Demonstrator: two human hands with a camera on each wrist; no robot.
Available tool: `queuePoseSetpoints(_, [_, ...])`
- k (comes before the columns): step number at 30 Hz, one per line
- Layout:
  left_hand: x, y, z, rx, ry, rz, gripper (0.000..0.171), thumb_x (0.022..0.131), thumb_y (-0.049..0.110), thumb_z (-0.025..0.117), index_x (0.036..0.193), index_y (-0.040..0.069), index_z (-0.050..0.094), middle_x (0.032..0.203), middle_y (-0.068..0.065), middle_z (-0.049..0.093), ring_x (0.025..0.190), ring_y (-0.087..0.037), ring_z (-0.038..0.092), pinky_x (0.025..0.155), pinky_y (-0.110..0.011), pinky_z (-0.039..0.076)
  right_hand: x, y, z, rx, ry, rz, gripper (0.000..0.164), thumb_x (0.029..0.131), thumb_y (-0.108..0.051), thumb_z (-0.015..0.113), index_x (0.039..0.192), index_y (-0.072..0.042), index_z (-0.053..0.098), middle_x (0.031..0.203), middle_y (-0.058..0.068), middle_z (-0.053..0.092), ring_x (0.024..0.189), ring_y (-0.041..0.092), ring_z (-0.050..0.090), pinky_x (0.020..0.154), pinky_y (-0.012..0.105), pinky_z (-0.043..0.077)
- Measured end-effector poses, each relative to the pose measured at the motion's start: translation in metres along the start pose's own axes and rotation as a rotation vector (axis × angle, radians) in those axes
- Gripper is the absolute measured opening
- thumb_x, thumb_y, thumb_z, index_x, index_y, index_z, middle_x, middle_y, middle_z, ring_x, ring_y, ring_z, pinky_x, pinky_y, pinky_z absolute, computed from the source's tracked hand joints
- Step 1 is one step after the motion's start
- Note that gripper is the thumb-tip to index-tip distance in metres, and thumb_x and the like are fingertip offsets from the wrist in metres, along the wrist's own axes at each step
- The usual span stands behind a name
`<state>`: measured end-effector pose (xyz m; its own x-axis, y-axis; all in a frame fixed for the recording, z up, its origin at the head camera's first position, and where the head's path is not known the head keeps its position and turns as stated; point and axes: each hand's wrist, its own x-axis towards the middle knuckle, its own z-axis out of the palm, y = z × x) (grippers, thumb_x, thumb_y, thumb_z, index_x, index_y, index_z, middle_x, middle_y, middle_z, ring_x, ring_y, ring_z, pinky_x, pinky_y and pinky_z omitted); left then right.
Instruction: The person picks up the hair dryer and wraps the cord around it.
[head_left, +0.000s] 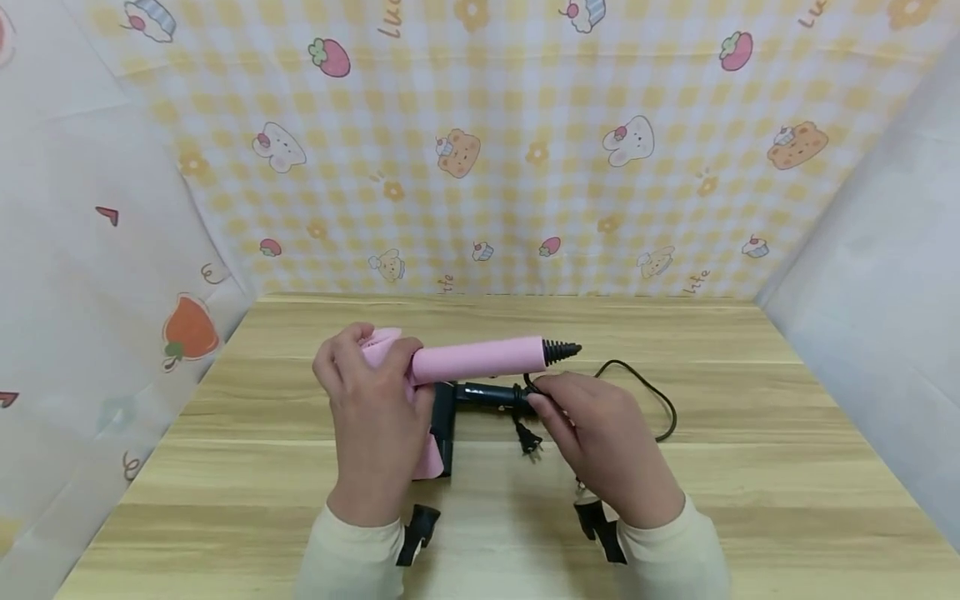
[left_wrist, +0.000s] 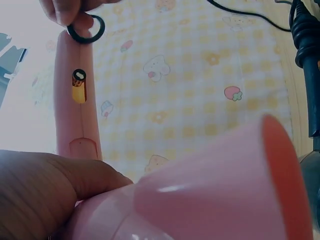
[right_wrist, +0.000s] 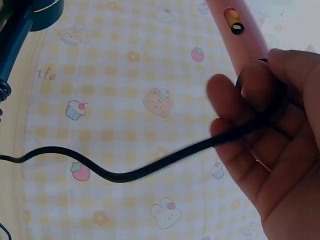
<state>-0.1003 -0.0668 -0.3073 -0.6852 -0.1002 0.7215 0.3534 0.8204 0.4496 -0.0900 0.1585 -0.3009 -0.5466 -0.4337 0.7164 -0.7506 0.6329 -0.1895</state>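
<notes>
My left hand (head_left: 375,425) grips a pink hair dryer (head_left: 480,358) around its head, holding it raised over the table. The dryer's handle points right and ends in a black ribbed cord sleeve (head_left: 561,351). A switch (left_wrist: 79,90) shows on the handle in the left wrist view, where the wide pink nozzle (left_wrist: 215,185) fills the front. With curled fingers my right hand (head_left: 607,433) holds the black cord (right_wrist: 125,176) just below the handle's end. Part of that cord bends in a small loop at the fingertips.
Behind the hands, a dark hair dryer (head_left: 487,395) lies on the wooden table (head_left: 225,500). A black two-pin plug (head_left: 529,442) lies near its handle. Cord curves across the table (head_left: 671,408) to the right. A patterned yellow checked cloth (head_left: 525,183) hangs at the back.
</notes>
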Motion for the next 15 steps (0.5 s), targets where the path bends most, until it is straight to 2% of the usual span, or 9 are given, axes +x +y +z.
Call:
queuePoseSetpoints(3, [0.0014, -0.0021, 0.0006, 0.002, 0.019, 0.032, 0.030, 0.064, -0.011, 0.077, 0.087, 0.006, 0.072, 0.118, -0.030, 0.046, 0.115, -0.049, 0.033, 0.090, -0.058, 0.037, 0.0001, -0.0001, -0.0002, 0.004, 0.037, 0.001, 0.037, 0.107, -0.033, 0.042, 0.095, -0.006, 0.066, 0.073, -0.005, 0.054, 0.061, 0.007, 0.045, 0.055, 0.027, 0.044])
queuePoseSetpoints(9, [0.0037, -0.0040, 0.0017, 0.016, 0.004, 0.064, 0.027, 0.065, -0.010, 0.077, 0.087, 0.006, 0.074, 0.120, -0.030, 0.047, 0.116, -0.049, 0.034, 0.089, -0.059, 0.039, -0.0015, -0.0001, -0.0010, 0.023, 0.044, 0.035, 0.035, 0.106, -0.036, 0.044, 0.091, -0.011, 0.065, 0.072, -0.009, 0.049, 0.059, 0.004, 0.041, 0.054, 0.022, 0.039])
queuePoseSetpoints(11, [0.0035, -0.0043, 0.0018, 0.021, -0.009, 0.068, 0.027, 0.065, -0.010, 0.079, 0.087, 0.006, 0.074, 0.120, -0.029, 0.047, 0.117, -0.050, 0.035, 0.087, -0.060, 0.041, -0.0014, -0.0004, -0.0016, 0.041, 0.047, 0.048, 0.031, 0.104, -0.036, 0.049, 0.090, -0.013, 0.064, 0.071, -0.011, 0.048, 0.058, 0.003, 0.039, 0.053, 0.020, 0.037])
queuePoseSetpoints(15, [0.0023, -0.0051, 0.0029, 0.025, -0.039, 0.072, 0.027, 0.065, -0.009, 0.080, 0.087, 0.007, 0.075, 0.121, -0.029, 0.048, 0.117, -0.050, 0.035, 0.084, -0.061, 0.043, -0.0009, -0.0025, -0.0043, 0.079, 0.030, 0.109, 0.010, 0.095, -0.023, 0.068, 0.090, -0.015, 0.065, 0.070, -0.014, 0.046, 0.057, 0.001, 0.037, 0.053, 0.016, 0.034])
